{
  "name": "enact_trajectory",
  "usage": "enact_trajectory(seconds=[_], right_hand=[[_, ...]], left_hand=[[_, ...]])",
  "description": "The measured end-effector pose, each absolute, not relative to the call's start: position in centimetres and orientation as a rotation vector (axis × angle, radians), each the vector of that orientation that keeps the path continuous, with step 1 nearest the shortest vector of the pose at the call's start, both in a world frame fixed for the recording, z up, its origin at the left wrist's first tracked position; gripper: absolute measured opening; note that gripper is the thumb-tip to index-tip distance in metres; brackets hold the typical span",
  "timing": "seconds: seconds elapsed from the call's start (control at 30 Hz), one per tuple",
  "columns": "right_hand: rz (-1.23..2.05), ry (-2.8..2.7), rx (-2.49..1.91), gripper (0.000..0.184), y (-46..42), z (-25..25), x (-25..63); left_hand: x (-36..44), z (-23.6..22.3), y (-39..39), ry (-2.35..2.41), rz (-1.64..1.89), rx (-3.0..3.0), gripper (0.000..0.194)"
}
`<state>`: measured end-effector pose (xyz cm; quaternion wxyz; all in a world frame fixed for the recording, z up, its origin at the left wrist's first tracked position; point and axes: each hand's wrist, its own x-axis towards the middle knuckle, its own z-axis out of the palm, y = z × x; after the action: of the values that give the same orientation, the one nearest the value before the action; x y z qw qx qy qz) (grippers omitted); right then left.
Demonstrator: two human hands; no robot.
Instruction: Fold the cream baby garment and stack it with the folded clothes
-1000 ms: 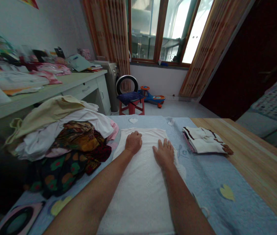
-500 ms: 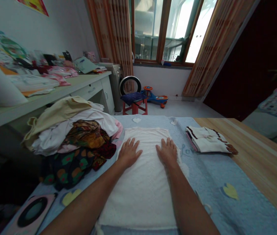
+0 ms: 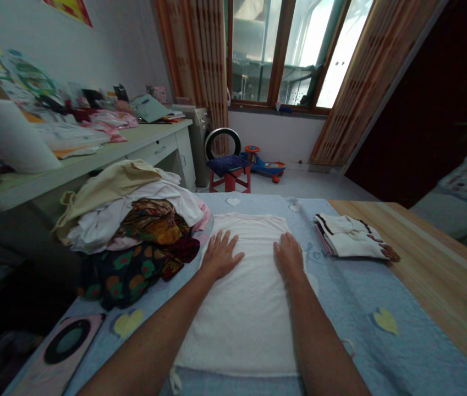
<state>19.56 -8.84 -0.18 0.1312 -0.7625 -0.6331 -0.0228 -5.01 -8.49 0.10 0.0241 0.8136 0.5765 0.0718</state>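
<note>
Head view: a white, lightly textured cloth garment [image 3: 253, 308] is seen spread lengthwise on a pale blue, heart-patterned cover [image 3: 365, 308], with small wrinkles left across its upper part. Its far edge is laid out roughly straight, and a white tie [image 3: 175, 379] is left loose at its near left corner. Over the garment's left side, the left hand [image 3: 219, 256] is placed palm down, fingers spread wide, with nothing seen gripped. At the right side, the right hand [image 3: 290, 258] is held narrower, its fingers close together against the cloth; whether any fabric is pinched there cannot be told.

So far, the white garment is opened out but not folded over, as far as is shown. To the right, a neat stack of cream cloth with dark brown trim [image 3: 351, 236] is already folded, set well apart from the garment. To the left, a loose heap of beige, white and dark patterned clothes [image 3: 154, 220] is left unfolded, its edge lying near the left hand. Part of the pale wooden worktop [image 3: 427, 242] is left uncovered at the right, and a flat pink object with a black ring [image 3: 66, 346] is seen at the near left.
</note>
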Motion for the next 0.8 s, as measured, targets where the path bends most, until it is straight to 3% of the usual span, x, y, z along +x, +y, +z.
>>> enact_trajectory(seconds=[0.17,0.4,0.6,0.8], right_hand=[[-0.091,-1.816,-2.197,0.039,-8.7,-0.5,19.7],[-0.104,-1.880,-2.149,0.043,-9.1,0.4,17.4],[0.136,-2.263,-1.823,0.048,-11.3,0.9,13.6],[0.114,-2.148,-2.069,0.054,-12.7,1.6,15.3]], left_hand=[[-5.0,0.1,-8.6,1.760,0.232,2.520,0.067],[-4.8,0.3,-8.7,1.723,0.257,2.542,0.062],[-4.9,0.6,-8.9,1.628,0.292,2.648,0.057],[-4.9,0.9,-9.2,1.584,0.279,2.671,0.054]])
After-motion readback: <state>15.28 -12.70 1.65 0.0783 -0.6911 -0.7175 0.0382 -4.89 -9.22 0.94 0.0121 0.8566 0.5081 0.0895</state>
